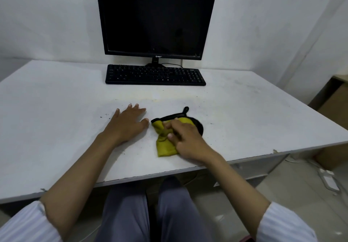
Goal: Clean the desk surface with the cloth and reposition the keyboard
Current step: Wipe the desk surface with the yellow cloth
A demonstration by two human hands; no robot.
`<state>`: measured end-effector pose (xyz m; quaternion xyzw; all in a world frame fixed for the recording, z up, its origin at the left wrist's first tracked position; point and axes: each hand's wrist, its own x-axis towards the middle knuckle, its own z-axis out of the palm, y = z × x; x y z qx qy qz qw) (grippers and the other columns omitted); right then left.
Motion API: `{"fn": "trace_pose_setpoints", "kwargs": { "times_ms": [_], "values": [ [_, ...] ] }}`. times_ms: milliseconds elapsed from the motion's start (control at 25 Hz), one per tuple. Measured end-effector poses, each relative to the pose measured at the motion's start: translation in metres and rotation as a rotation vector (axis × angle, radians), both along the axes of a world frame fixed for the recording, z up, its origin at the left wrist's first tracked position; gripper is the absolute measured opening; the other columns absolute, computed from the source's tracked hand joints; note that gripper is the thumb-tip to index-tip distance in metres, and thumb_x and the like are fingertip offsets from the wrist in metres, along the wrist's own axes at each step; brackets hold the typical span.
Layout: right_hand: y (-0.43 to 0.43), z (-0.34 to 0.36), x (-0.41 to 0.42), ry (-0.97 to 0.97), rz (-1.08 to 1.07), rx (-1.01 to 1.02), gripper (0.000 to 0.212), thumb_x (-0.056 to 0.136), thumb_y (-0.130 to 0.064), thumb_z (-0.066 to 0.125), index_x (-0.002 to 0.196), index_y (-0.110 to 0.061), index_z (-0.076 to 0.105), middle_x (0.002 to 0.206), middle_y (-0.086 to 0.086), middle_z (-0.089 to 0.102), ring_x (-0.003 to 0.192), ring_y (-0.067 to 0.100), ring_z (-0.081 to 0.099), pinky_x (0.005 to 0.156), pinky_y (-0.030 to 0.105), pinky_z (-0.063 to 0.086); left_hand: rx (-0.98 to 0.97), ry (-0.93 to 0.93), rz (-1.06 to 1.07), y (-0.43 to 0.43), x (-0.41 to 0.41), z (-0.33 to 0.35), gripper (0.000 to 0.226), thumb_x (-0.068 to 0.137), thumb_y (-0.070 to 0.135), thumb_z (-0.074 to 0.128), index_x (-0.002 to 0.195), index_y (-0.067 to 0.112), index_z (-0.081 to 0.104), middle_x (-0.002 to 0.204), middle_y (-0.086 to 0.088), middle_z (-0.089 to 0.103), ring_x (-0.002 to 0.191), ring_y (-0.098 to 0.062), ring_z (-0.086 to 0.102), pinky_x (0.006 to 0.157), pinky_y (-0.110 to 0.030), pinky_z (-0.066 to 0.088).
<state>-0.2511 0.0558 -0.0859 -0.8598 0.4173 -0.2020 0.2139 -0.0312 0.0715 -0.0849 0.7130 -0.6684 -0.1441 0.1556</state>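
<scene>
White desk [56, 110], right hand [185, 138] gripping crumpled yellow black-edged cloth [165, 147], left hand [128, 123] flat, empty.

Cloth [164, 145] seen as yellow-green, edged in black. Keyboard [155, 75] and monitor [156, 18] seen as black. Bench [56, 110] seen as white, speckled with dark marks. Sleeves [24, 224] striped white; trousers [128, 217] grey.

Even soft light, faint shadows, wide-angle edge bending.

kbd [155, 75] behind cloth [165, 143], monitor [156, 17] behind kbd
</scene>
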Motion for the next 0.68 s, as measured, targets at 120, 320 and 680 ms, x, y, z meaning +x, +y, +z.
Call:
{"fn": "trace_pose_setpoints", "kwargs": {
  "times_ms": [120,320,680],
  "values": [
    [-0.001,-0.001,0.026,0.08,-0.083,-0.055,0.03,0.097,-0.023,0.04,0.126,-0.029,0.045,0.145,0.001,0.045,0.146,0.018,0.02,0.117,0.041,0.014,-0.015,0.021,0.004,0.001,-0.001,0.001,0.056,0.096,0.046,0.033,0.149,0.031,0.022,0.161,0.005,0.007,0.148,-0.011,-0.002,0.121,-0.04,-0.006],
    [-0.052,0.011,0.069,0.116,-0.148,-0.005,0.032,0.095,-0.021,0.037,0.125,-0.024,0.045,0.135,0.01,0.052,0.138,0.029,0.031,0.112,0.05,0.02,-0.056,0.041,0.052,0.007,0.002,0.004,0.052,0.097,0.042,0.033,0.147,0.03,0.029,0.16,0.003,0.012,0.148,-0.013,-0.009,0.119,-0.041,-0.012],
    [-0.01,0.01,0.053,0.055,0.052,0.044,0.028,0.099,-0.023,0.04,0.126,-0.024,0.047,0.144,0.003,0.047,0.143,0.022,0.027,0.115,0.043,0.023,-0.028,0.026,0.14,0.021,0.04,0.002,0.05,0.1,0.036,0.027,0.149,0.029,0.024,0.161,0.003,0.009,0.148,-0.013,-0.009,0.118,-0.042,-0.012]
  ]
}}
